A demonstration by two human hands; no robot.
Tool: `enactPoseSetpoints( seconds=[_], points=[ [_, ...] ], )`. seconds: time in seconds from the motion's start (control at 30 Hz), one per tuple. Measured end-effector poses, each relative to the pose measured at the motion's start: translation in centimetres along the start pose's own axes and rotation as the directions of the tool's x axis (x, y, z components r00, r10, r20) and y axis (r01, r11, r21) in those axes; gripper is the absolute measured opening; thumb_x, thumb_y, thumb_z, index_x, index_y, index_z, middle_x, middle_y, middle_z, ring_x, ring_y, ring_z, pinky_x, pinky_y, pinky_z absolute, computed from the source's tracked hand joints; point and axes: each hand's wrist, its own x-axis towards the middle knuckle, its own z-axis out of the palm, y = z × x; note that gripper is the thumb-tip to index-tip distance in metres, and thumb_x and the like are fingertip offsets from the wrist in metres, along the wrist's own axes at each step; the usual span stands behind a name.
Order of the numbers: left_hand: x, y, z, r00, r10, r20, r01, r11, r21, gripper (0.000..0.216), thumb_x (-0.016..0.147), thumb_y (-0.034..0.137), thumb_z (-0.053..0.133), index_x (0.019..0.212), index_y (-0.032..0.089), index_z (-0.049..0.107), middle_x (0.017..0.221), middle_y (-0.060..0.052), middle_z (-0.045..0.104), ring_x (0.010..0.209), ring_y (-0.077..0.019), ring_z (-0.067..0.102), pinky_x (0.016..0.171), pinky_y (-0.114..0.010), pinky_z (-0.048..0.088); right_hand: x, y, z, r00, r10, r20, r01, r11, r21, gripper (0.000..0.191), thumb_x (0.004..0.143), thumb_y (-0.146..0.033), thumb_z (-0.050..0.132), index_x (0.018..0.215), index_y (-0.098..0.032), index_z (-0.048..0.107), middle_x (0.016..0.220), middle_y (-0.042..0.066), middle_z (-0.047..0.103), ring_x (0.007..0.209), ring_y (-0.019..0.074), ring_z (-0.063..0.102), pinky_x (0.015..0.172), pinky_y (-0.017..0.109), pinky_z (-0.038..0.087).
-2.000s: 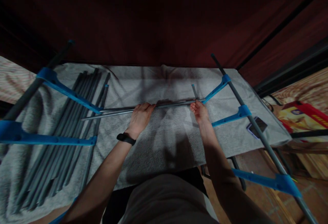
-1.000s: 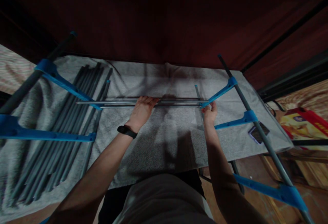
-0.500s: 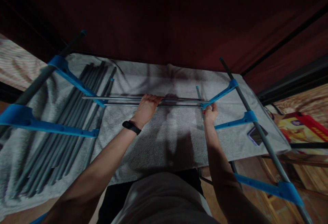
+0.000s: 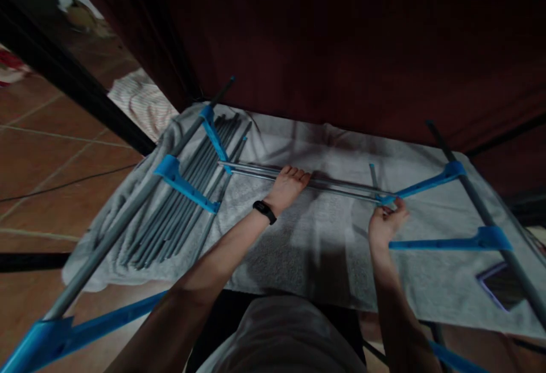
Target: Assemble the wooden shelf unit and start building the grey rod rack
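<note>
My left hand (image 4: 290, 186) is wrapped over the thin metal rods (image 4: 341, 188) near their middle, a dark band on its wrist. These rods span between two blue plastic bracket arms. At their right end, my right hand (image 4: 387, 219) pinches the tip of the right blue bracket (image 4: 426, 184), its fingers by the rod ends. The left blue bracket (image 4: 218, 143) meets the rods at the other side. Both brackets sit on thicker grey side poles, the left pole (image 4: 123, 219) and the right pole (image 4: 478, 202). Exactly how the rod ends seat in the right bracket is hidden by my fingers.
Several grey tubes (image 4: 183, 202) lie in a bundle on the towel-covered table (image 4: 290, 253), at the left. A phone (image 4: 503, 285) lies on the right, by the right pole. Further blue arms project at both sides, and a dark red cloth (image 4: 319, 49) hangs behind.
One rod has slid right: its left end sticks out less past the left bracket, and its right end now passes the right bracket's tip. The view has turned left.
</note>
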Motion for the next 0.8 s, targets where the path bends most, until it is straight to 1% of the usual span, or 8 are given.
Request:
enactPoseSetpoints(
  seconds=[0.1, 0.2, 0.37, 0.47, 0.57, 0.7, 0.73, 0.8],
  points=[
    [-0.8, -0.7, -0.2, 0.999, -0.028, -0.017, 0.028, 0.999, 0.022, 0.032, 0.105, 0.011, 0.047, 0.125, 0.012, 0.071, 0.106, -0.014, 0.074, 0.101, -0.0270, 0.065, 0.094, -0.043, 0.043, -1.5, -3.0, 0.4, 0.957, -0.264, 0.121, 0.276, 0.957, -0.091, 0.055, 0.091, -0.026, 0.050, 0.145, -0.019, 0.055, 0.143, 0.020, 0.055, 0.133, 0.0361, 0.054, 0.111, 0.058, 0.046],
    [-1.2, -1.2, 0.0, 0.998, -0.056, -0.041, 0.056, 0.998, 0.011, 0.029, 0.105, 0.012, 0.049, 0.122, 0.012, 0.072, 0.103, -0.014, 0.074, 0.102, -0.0275, 0.065, 0.094, -0.043, 0.044, -1.4, -5.7, 1.6, 0.828, -0.442, 0.346, 0.507, 0.853, -0.125, 0.048, 0.097, -0.024, 0.046, 0.142, -0.021, 0.060, 0.139, 0.016, 0.062, 0.135, 0.0342, 0.053, 0.118, 0.059, 0.038],
    [-1.9, -1.4, 0.7, 0.989, -0.101, -0.111, 0.099, 0.995, -0.022, 0.030, 0.104, 0.013, 0.050, 0.125, 0.015, 0.071, 0.111, -0.015, 0.073, 0.113, -0.0293, 0.064, 0.104, -0.048, 0.044, 0.6, -6.8, 3.5, 0.722, -0.491, 0.488, 0.634, 0.752, -0.182, 0.047, 0.098, -0.018, 0.046, 0.141, -0.023, 0.066, 0.120, 0.013, 0.071, 0.115, 0.0305, 0.060, 0.112, 0.052, 0.040],
    [-3.7, -1.6, 1.6, 0.929, -0.262, -0.262, 0.250, 0.965, -0.079, 0.039, 0.102, 0.012, 0.051, 0.139, 0.018, 0.062, 0.136, -0.017, 0.066, 0.133, -0.0320, 0.057, 0.115, -0.053, 0.039, 1.4, -6.4, 4.0, 0.699, -0.494, 0.516, 0.655, 0.733, -0.185, 0.047, 0.098, -0.016, 0.045, 0.138, -0.023, 0.069, 0.112, 0.012, 0.071, 0.105, 0.0295, 0.060, 0.100, 0.044, 0.045],
    [-6.6, -2.5, 2.9, 0.704, -0.570, -0.425, 0.497, 0.822, -0.279, 0.039, 0.100, 0.013, 0.052, 0.139, 0.017, 0.057, 0.142, -0.020, 0.060, 0.136, -0.0331, 0.054, 0.115, -0.055, 0.040, 1.6, -6.0, 4.0, 0.687, -0.516, 0.511, 0.666, 0.729, -0.160, 0.043, 0.101, -0.018, 0.045, 0.135, -0.023, 0.071, 0.107, 0.011, 0.070, 0.101, 0.0291, 0.060, 0.096, 0.043, 0.045],
    [-9.3, -5.3, 4.3, 0.218, -0.861, -0.459, 0.617, 0.486, -0.618, 0.039, 0.089, 0.010, 0.062, 0.126, 0.017, 0.054, 0.133, -0.019, 0.059, 0.132, -0.0324, 0.054, 0.117, -0.054, 0.040, 1.8, -5.7, 4.0, 0.677, -0.546, 0.493, 0.670, 0.734, -0.107, 0.040, 0.103, -0.022, 0.046, 0.133, -0.025, 0.071, 0.106, 0.011, 0.070, 0.100, 0.0291, 0.061, 0.095, 0.043, 0.045],
    [-9.5, -6.2, 4.4, 0.132, -0.892, -0.431, 0.612, 0.416, -0.673, 0.042, 0.087, 0.009, 0.063, 0.127, 0.015, 0.052, 0.133, -0.020, 0.058, 0.131, -0.0325, 0.053, 0.117, -0.053, 0.040, 1.8, -5.6, 4.0, 0.677, -0.553, 0.486, 0.670, 0.736, -0.097, 0.039, 0.103, -0.022, 0.046, 0.133, -0.024, 0.071, 0.106, 0.011, 0.070, 0.100, 0.0292, 0.061, 0.094, 0.043, 0.045],
    [-9.2, -8.0, 4.3, 0.037, -0.925, -0.379, 0.591, 0.326, -0.738, 0.050, 0.085, 0.008, 0.065, 0.132, 0.011, 0.048, 0.137, -0.024, 0.054, 0.131, -0.0327, 0.053, 0.117, -0.052, 0.040, 2.0, -5.5, 4.0, 0.680, -0.566, 0.467, 0.670, 0.738, -0.081, 0.038, 0.104, -0.023, 0.045, 0.132, -0.023, 0.071, 0.106, 0.011, 0.070, 0.101, 0.0295, 0.061, 0.094, 0.043, 0.045]
  ],
)
